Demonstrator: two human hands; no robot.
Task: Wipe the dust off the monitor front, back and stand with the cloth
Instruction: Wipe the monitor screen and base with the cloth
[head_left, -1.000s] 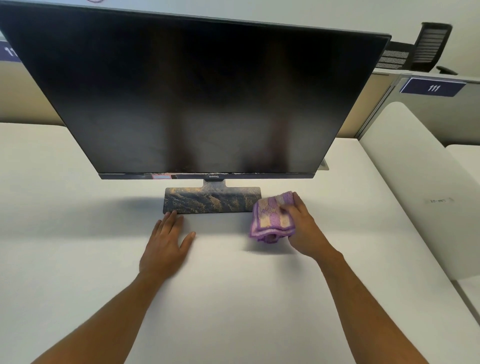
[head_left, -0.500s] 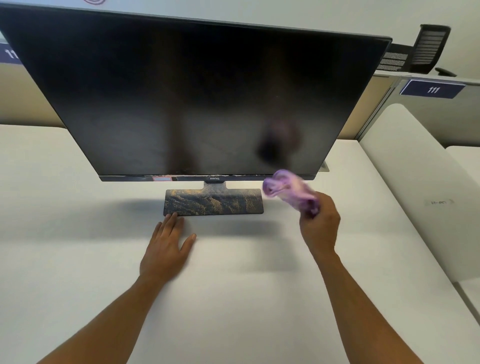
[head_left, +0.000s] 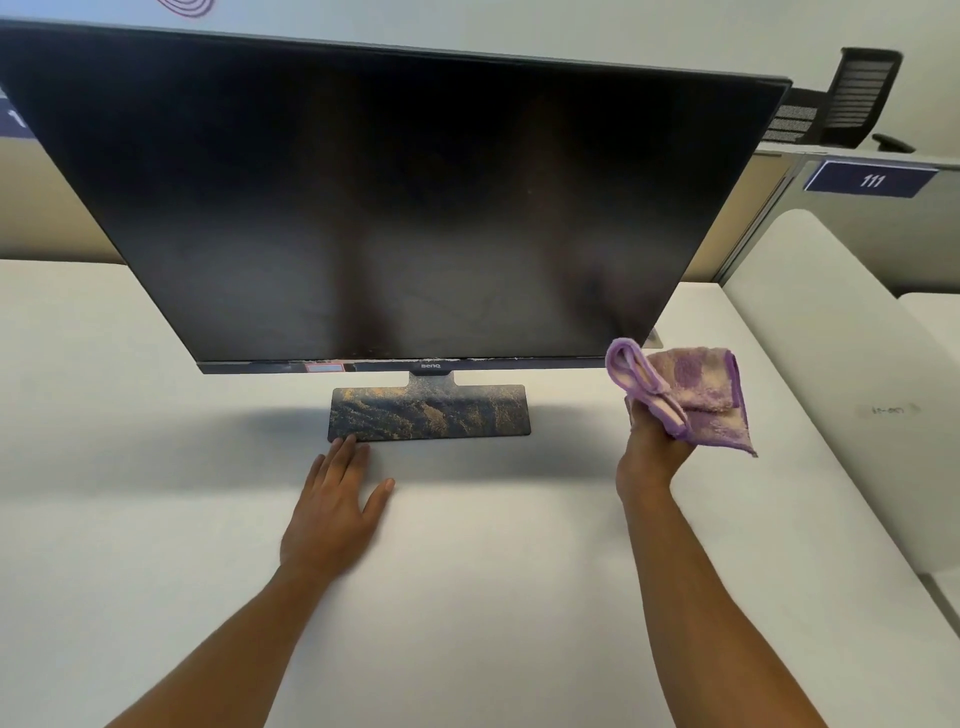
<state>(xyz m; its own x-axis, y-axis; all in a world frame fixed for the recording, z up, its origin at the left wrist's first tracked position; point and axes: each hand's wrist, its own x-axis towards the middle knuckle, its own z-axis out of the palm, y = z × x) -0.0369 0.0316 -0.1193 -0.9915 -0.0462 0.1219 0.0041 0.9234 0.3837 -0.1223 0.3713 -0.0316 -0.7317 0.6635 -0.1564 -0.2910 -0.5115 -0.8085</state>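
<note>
Right hand (head_left: 649, 452) grips cloth (head_left: 691, 395) at monitor (head_left: 395, 208) 4 o'clock corner, fingers hidden; left hand (head_left: 332, 509) flat, fingers straight, fingertips at stand (head_left: 431, 413).

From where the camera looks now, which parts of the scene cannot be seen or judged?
Head view only:
- Back of the monitor: hidden behind its own dark screen.
- Monitor's left corners: cut off by the picture's left edge.
- Fingers of the right hand: mostly covered by the purple cloth it holds.
- Palm of the left hand: pressed flat on the desk, facing down.
- Dust on the screen: too faint to judge.
</note>
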